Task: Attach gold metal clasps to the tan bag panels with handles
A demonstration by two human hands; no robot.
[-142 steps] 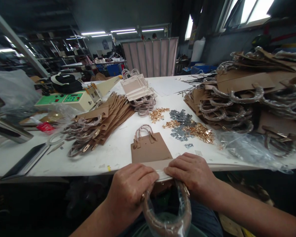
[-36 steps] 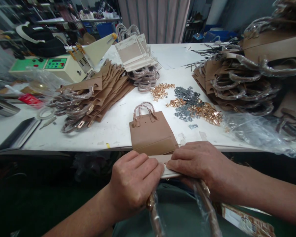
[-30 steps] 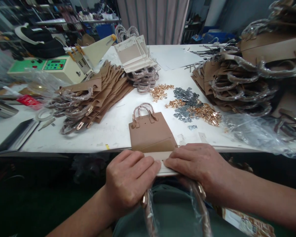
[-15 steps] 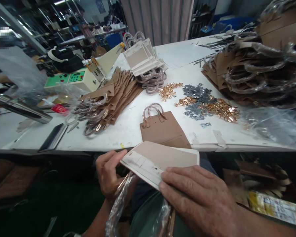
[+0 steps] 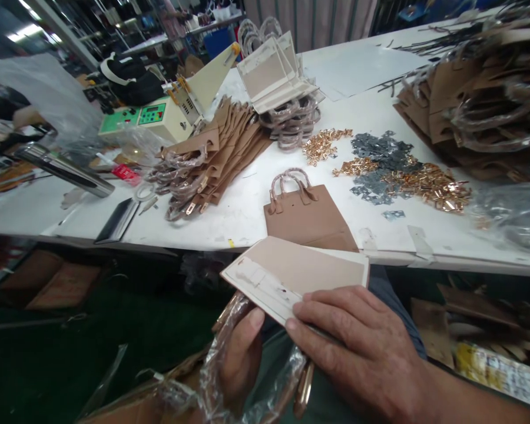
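A handbag panel [image 5: 291,265], pale on its upper face with a whitish strip, lies tilted over my lap. My right hand [image 5: 357,347] is closed on its near right edge, fingers flat along the top and thumb hidden. From beneath it hangs a plastic-wrapped handle [image 5: 212,365] with a gold-coloured metal end [image 5: 304,391]. My left hand [image 5: 242,353] is below the panel's near left edge, behind the handle; its thumb points up and its other fingers are hidden. Just beyond, a brown bag panel with handles [image 5: 307,215] lies at the table's front edge.
Gold-coloured fittings [image 5: 441,185] and grey metal plates [image 5: 377,153] lie in heaps on the white table [image 5: 229,227]. Brown bag panels are piled at left [image 5: 221,153] and right [image 5: 450,100]. A green-fronted machine [image 5: 136,121] and a metal cylinder [image 5: 66,168] stand farther left.
My left hand has left the panel's far left corner and dropped lower and right, below its near edge beside the handle. My right hand still holds the panel. The camera view has shifted.
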